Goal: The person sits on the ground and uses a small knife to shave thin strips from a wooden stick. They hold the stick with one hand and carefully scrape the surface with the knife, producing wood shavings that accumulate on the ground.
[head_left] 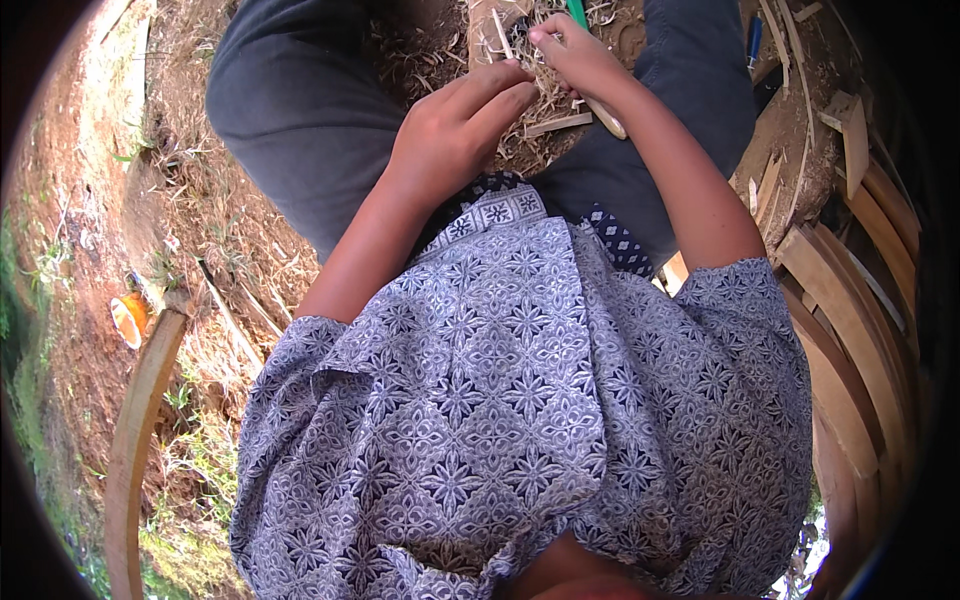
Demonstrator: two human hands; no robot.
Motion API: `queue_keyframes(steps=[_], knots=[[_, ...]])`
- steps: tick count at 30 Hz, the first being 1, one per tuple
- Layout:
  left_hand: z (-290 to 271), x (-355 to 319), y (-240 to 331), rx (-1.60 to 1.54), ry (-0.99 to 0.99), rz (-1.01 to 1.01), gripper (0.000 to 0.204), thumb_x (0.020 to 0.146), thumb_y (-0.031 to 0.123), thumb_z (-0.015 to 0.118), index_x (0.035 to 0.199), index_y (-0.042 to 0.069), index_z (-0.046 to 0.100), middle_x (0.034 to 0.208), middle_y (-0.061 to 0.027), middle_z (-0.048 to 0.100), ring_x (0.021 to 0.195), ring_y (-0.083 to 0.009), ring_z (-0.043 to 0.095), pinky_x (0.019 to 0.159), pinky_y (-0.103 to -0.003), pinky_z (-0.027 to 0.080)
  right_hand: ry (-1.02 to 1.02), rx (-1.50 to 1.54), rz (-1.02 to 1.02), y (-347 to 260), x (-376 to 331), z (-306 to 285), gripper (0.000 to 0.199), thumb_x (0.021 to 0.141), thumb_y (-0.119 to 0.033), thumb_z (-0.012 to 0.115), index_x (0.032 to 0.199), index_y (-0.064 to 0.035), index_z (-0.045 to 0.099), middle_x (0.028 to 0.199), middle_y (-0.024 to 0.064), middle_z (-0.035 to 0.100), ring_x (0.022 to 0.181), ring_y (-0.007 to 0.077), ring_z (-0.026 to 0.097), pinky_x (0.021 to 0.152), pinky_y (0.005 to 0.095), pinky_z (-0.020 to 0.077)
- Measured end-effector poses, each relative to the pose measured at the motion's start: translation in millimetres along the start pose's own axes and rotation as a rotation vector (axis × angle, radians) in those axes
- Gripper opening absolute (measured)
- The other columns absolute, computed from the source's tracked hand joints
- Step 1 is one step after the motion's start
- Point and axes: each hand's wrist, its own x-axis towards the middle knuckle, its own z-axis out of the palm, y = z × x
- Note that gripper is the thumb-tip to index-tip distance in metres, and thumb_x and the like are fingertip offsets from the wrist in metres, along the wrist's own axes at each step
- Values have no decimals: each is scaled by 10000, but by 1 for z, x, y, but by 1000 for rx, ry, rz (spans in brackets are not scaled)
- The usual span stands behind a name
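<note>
My left hand (465,120) is closed around a thin pale wooden strip (503,35), which sticks up past the fingers between my knees. Close by on its right, my right hand (580,58) grips a tool by its pale handle (606,118); the handle's rounded end shows below the palm. A small dark part by the right fingertips may be the tool's blade, but its shape is mostly hidden. Just beyond the right hand is a green object (577,12), cut off by the upper edge.
Shavings (420,65) and a short wood piece (558,124) lie between my legs. Curved-looking planks (850,330) are stacked at right, near a blue object (754,40). At left are a wooden beam (140,430) and an orange object (128,318) on bare ground.
</note>
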Motion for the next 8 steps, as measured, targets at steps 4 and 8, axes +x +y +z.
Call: queue_keyframes(steps=[4,8], knots=[[0,1,1,-1,-16,5,365,792,-64,628,1128,63,694,1191,-92,708,1085,-288,716,862,-366,601,-111,-99,-46,-30,-30,-13,285,1047,-396,581,1177,-143,581,609,-13,514,476,86,474,434,285,381],[2,1,-3,28,30,5,406,771,16,703,1167,106,683,1208,-86,685,1035,-284,711,830,-363,603,-109,-176,-128,-29,-18,-14,276,1051,-396,574,1171,-147,582,622,-16,527,475,90,471,435,283,368]])
